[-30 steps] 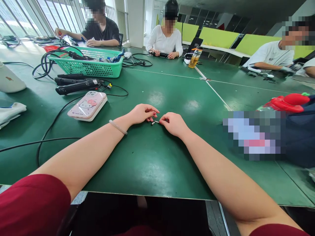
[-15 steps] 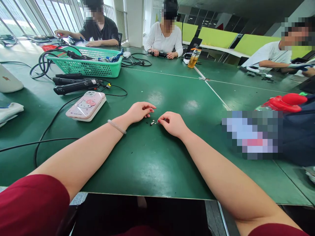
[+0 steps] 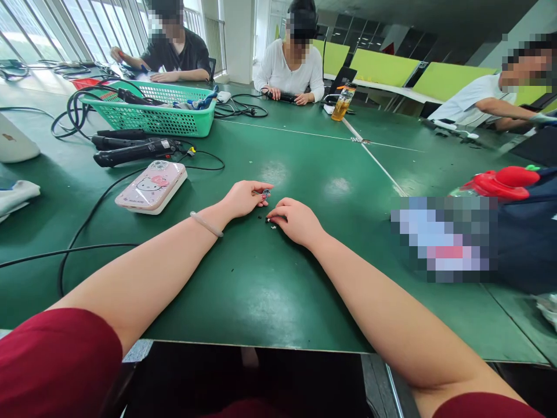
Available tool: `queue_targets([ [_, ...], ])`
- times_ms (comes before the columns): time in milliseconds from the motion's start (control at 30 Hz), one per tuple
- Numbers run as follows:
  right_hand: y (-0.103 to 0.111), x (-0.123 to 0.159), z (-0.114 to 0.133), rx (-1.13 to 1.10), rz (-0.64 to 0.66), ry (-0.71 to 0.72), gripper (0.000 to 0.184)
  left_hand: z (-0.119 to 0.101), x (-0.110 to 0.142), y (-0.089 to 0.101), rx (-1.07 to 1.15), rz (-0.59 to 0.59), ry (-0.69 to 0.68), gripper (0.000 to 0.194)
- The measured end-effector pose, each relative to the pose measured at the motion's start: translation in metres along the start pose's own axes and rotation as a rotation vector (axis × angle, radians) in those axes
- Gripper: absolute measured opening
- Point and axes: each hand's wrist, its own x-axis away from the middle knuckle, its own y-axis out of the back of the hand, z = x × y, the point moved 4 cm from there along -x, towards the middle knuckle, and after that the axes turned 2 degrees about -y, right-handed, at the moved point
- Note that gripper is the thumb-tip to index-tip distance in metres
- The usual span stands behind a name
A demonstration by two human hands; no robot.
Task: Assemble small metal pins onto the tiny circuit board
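One white cloth (image 3: 20,197) lies at the left edge of the green table (image 3: 217,278), with a white rounded object (image 3: 17,145) on its far side. Rightward, black cables (image 3: 72,119) loop beside a green basket (image 3: 161,121) filled with dark and blue items too jumbled to tell apart. On the near side of the basket rest black cylindrical tools (image 3: 134,154), and nearer than those a pink case (image 3: 151,187) with a cartoon cat on it. Beyond the basket sits a person in a black top (image 3: 187,55).

To the right of the case, the left hand (image 3: 246,198) has thumb and forefinger nearly closed, pinching a small shiny piece (image 3: 266,194) at the tips. Just nearer, tiny black and pale bits (image 3: 273,227) lie on the table. The right hand (image 3: 300,220) has its fingertips drawn together right at these bits; whether it grips one, I cannot tell.

Far beyond both hands, a person in a white top (image 3: 290,72) handles a black object, with an amber bottle (image 3: 343,104) to the right. Farther right, another person (image 3: 470,101) leans over the table; nearer, a red item (image 3: 500,182) sits by a dark blue bag (image 3: 526,238).
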Motion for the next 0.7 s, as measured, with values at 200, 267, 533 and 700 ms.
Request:
queue_targets([
  [200, 0.003, -0.001, -0.004, -0.033, -0.039, -0.016, 0.012, -0.001, 0.001, 0.000, -0.012, 0.011, -0.004, 0.039],
  [267, 0.007, 0.000, -0.006, -0.080, -0.076, -0.049, 0.010, -0.002, 0.002, -0.001, -0.008, 0.018, -0.008, 0.039],
  [533, 0.011, 0.003, -0.017, -0.302, -0.203, -0.191, 0.009, -0.008, 0.004, 0.001, -0.165, 0.031, -0.105, 0.039],
  [700, 0.014, 0.003, -0.017, -0.302, -0.275, -0.107, 0.029, -0.013, 0.006, 0.002, -0.297, 0.038, -0.168, 0.039],
])
